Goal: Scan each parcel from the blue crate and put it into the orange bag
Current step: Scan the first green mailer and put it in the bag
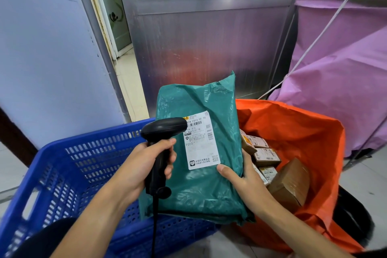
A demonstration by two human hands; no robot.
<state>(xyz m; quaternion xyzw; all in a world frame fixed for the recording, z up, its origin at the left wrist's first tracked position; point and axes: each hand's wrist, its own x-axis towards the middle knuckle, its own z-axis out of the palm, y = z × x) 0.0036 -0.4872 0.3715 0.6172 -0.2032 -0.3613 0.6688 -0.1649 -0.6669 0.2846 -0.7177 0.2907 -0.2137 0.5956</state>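
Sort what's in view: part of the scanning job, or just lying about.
In the job: green parcel in the right hand, scanner in the left hand, blue crate, orange bag, boxes inside it.
Lying about: purple sheeting, metal door.

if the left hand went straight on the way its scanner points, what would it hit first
Most likely the white label on the green parcel the right hand holds; the scanner in the left hand overlaps its edge, but the depth gap is unclear.

Green parcel (201, 184) glossy crinkled plastic; blue crate (69, 165) perforated plastic; scanner (161, 132) matt black plastic.
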